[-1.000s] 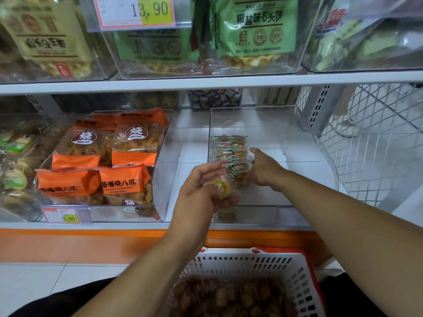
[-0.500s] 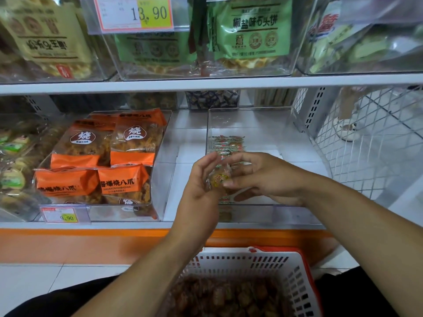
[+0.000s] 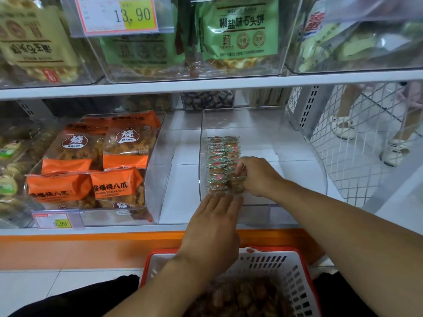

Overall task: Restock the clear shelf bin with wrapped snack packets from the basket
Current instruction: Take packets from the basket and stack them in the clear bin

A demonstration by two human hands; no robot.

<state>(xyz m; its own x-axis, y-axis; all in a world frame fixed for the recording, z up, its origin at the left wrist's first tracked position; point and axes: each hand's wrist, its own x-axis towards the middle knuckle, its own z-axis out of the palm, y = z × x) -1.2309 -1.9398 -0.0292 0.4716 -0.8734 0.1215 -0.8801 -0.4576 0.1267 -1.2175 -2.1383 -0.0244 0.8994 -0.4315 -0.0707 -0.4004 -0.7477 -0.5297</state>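
The clear shelf bin (image 3: 251, 124) sits on the lower shelf, right of centre. A row of wrapped snack packets (image 3: 220, 156) lines its left wall. My right hand (image 3: 258, 177) reaches inside the bin, and its curled fingers pinch one snack packet (image 3: 237, 180) at the near end of that row. In front of the bin hovers my left hand (image 3: 212, 229), palm down and blurred, fingers straight, with nothing seen in it. Below stands the white basket with a red rim (image 3: 295, 273), holding several brown wrapped snacks (image 3: 247, 296).
Left of the bin, another clear bin holds orange snack bags (image 3: 91, 161) with a 9.90 price tag (image 3: 53, 221). The upper shelf carries green bags (image 3: 238, 30). A white wire mesh panel (image 3: 357, 156) closes the right side; a person's feet (image 3: 343, 128) stand behind it.
The packet passed from my left hand to my right hand, which carried it into the bin to the row's near end. My left hand lowered with straight fingers.
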